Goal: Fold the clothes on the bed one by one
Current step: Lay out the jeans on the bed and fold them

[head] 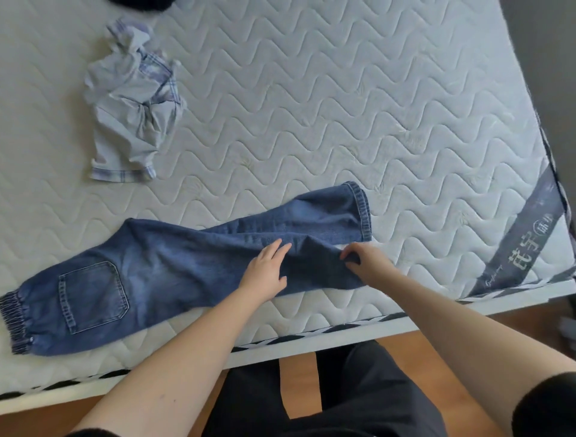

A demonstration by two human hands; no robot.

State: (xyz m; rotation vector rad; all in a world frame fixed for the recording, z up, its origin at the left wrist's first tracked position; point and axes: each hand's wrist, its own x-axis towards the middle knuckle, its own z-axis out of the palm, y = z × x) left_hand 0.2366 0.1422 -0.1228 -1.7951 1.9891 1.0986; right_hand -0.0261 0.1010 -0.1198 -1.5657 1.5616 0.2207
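Two hands on the jeans (174, 265), which lie flat across the near strip of the mattress (343, 109), waistband end at far left of the mattress, hem end toward its right half. Left hand (265, 269) flat on the denim mid-leg, fingers straight and pressing, holding nothing. Right hand (366, 262) just right of it, fingers curled, pinching a fold of the near leg edge of the jeans. Back pocket (93, 296) facing up near the elastic waistband (14, 322). Upper leg hem (363, 212) lying flat, beyond the right hand. Crumpled pale shirt (134, 103) with plaid trim further up the mattress, well apart from the jeans, above their waistband half. Dark item (140, 3) cut off at the far edge of the mattress, type unclear. Grey printed band (530, 237) across the mattress's near right corner. Wood floor (399, 349) below the mattress's near edge.
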